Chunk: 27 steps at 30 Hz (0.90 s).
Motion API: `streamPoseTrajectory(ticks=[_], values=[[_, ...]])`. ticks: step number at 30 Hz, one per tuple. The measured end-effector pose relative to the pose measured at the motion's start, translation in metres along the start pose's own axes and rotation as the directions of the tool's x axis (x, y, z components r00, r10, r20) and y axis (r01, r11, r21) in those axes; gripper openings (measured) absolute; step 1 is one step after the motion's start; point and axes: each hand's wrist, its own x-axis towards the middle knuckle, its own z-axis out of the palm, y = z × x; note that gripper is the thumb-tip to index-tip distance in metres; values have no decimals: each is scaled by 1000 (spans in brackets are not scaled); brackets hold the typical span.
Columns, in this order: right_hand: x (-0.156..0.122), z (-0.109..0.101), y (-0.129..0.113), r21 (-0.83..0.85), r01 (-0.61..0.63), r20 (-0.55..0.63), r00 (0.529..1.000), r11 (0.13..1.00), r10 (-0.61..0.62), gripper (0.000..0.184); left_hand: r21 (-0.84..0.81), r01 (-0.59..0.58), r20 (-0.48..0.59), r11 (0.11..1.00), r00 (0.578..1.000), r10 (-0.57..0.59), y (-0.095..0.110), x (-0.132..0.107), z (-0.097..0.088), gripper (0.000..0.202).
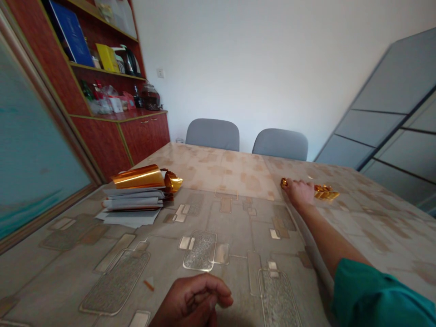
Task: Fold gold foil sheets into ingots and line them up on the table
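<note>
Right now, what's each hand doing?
Left hand: loosely curled, nothing visible in it.
Right hand: fingers seemingly pinching a small piece of gold foil.

Glossy gold foil sheet (pixel 138 177): orange-gold sheen | Crumpled gold foil (pixel 326 192): bright gold | Table cover (pixel 200 254): grey-beige, tan rectangle pattern, pale outlines | Sleeve (pixel 374 290): teal | Chairs (pixel 213 134): grey | Cabinet (pixel 143 136): reddish-brown woodgrain

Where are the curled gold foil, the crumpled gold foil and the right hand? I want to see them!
Curled gold foil (pixel 138 177), head view, middle of the curl.
Crumpled gold foil (pixel 326 192), head view, middle of the pile.
Right hand (pixel 299 191), head view, back of the hand.
</note>
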Motion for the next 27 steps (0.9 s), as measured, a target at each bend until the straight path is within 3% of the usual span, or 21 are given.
streamPoseTrajectory(ticks=[6,14,20,22,24,27], values=[[0,1,4,-39,27,19,999,999,-26,30,-4,11,-3,1000,1000,-11,-5,-1,0,47],[-5,-5,8,-21,44,6,999,999,-44,29,-7,22,-33,1000,999,-23,6,-3,2,38],[-11,-24,1,76,13,-31,999,997,-11,28,-8,4,-41,1000,999,-4,2,-1,4,30],[-19,-36,-5,138,9,-53,999,990,-2,23,47,-66,-32,997,997,67,-1,-3,3,28],[-35,-49,-12,218,26,-77,997,976,-10,25,173,-227,4,959,973,229,3,-7,2,26],[-75,-67,-24,367,98,-96,993,925,-67,31,394,-481,53,783,862,503,32,-15,-7,22]])
